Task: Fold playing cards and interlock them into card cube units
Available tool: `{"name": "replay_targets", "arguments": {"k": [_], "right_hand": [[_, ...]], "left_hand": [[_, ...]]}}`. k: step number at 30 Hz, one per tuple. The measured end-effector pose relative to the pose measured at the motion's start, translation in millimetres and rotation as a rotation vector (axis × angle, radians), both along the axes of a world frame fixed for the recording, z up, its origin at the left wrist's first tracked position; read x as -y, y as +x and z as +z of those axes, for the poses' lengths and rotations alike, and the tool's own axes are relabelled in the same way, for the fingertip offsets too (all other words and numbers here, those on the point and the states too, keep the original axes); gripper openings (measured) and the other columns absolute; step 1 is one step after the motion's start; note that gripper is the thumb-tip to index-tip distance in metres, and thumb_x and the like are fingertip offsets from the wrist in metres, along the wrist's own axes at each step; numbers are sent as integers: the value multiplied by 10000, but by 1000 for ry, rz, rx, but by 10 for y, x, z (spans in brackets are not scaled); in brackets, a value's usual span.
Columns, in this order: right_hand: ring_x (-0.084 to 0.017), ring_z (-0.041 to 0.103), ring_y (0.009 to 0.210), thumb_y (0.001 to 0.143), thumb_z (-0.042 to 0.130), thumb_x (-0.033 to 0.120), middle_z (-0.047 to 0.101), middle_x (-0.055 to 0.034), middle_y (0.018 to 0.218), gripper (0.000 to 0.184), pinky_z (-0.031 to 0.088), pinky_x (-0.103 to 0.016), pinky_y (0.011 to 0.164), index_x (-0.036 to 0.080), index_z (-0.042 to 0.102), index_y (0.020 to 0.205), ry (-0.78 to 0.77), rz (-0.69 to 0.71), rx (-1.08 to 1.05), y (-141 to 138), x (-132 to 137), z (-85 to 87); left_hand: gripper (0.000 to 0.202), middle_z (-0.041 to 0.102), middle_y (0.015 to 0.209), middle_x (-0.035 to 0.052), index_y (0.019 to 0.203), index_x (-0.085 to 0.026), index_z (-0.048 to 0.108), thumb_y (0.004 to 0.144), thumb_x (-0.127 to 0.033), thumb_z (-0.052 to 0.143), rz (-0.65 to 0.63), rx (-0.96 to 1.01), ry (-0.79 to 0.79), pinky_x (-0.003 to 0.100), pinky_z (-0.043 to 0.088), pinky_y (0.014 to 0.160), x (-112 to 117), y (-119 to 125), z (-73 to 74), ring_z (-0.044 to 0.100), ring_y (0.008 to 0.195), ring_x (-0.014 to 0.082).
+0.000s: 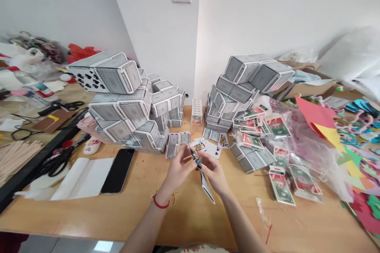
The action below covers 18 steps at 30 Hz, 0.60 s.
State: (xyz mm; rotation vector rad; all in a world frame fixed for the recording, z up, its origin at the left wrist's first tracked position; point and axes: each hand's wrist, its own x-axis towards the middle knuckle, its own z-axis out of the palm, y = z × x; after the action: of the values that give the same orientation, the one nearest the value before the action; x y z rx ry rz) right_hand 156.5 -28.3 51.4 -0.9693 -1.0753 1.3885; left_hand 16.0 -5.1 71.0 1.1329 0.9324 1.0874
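At the far left, wooden sticks [19, 154] are heaped, and black scissors [57, 163] are laid next to white paper [97, 172], which is partly overlapped by a phone [118, 170]. Behind the phone, a leaning stack of blocks [121, 102] is built from grey-backed cards. Over the middle of the table [142, 221], a narrow card [208, 190], seen almost edge-on, is held tilted between the two hands: its upper end is pinched by the fingers of the left hand [178, 168], and it is gripped lower down by the fingers of the right hand [213, 170]. Loose cards [215, 151] are spread just beyond the hands. To the right, a second stack [237, 75] is fronted by card boxes [280, 187], a clear plastic bag [323, 166] and coloured paper [313, 112].
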Motion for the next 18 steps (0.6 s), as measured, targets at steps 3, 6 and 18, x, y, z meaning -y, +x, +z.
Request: {"name": "replay_targets", "arguments": {"k": [3, 6, 18], "right_hand": [[-198, 558, 897, 714, 619, 364, 598, -66, 1053, 359, 474, -326, 741, 226, 585, 1044, 12, -21, 43, 19, -10, -9], [-200, 562, 869, 713, 610, 389, 617, -68, 997, 348, 472, -323, 723, 217, 609, 1015, 9, -23, 85, 34, -13, -17], [-120, 533, 523, 672, 635, 420, 628, -28, 705, 326, 432, -246, 499, 175, 671, 884, -275, 263, 56, 247, -29, 41]], "left_hand": [[574, 478, 1191, 90, 1185, -256, 369, 674, -216, 629, 97, -46, 55, 370, 457, 831, 36, -33, 64, 521, 1029, 199], [336, 505, 1112, 80, 1007, -220, 501, 687, -211, 606, 139, -291, 245, 365, 434, 837, 56, -80, 188, 489, 1041, 211], [104, 590, 779, 14, 778, -221, 573, 730, -153, 510, -277, -804, 592, 257, 409, 671, -17, -278, 437, 536, 724, 149]]}}
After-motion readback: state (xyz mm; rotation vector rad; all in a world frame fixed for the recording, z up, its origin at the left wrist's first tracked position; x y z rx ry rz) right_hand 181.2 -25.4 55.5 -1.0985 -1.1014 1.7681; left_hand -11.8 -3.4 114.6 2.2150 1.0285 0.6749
